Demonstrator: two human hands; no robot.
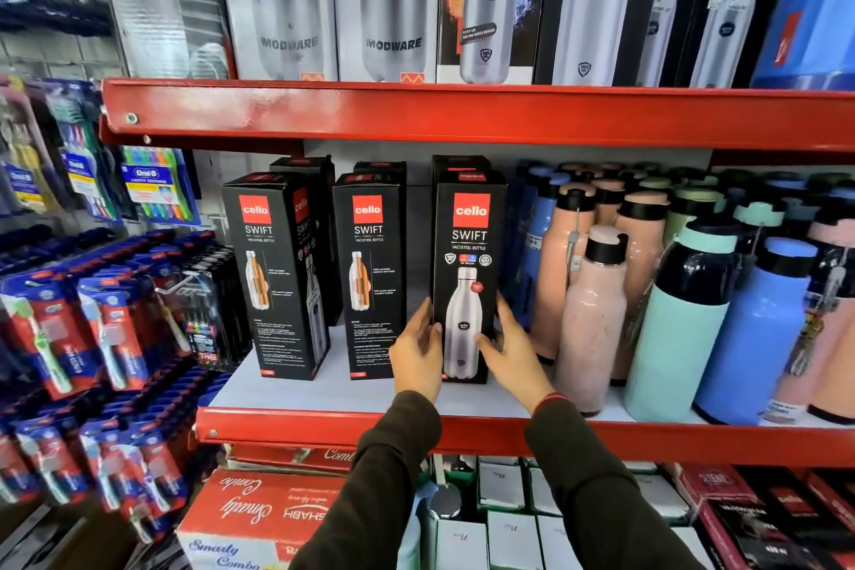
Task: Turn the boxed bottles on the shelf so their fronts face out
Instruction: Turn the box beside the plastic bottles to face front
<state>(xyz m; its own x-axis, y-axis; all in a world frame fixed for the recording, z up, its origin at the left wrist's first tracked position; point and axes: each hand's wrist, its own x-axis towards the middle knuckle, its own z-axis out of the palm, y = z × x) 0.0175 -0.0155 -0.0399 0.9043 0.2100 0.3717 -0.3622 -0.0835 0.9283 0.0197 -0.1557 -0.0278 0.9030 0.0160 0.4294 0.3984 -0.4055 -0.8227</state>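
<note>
Three black boxed bottles stand in a front row on the white middle shelf (324,393). The right box (467,255) shows its front, a full steel bottle picture. My left hand (416,352) grips its lower left edge and my right hand (513,352) grips its lower right edge. The middle box (370,278) and the left box (273,278) show a panel with a small cutaway bottle and text. The left box is angled, so its right side panel also shows. More black boxes stand behind them, mostly hidden.
Loose pink, blue and mint bottles (597,319) crowd the shelf right beside the held box. Red shelf lips (416,116) run above and below. Silver-bottle boxes fill the upper shelf. Toothbrush packs (106,338) hang at the left.
</note>
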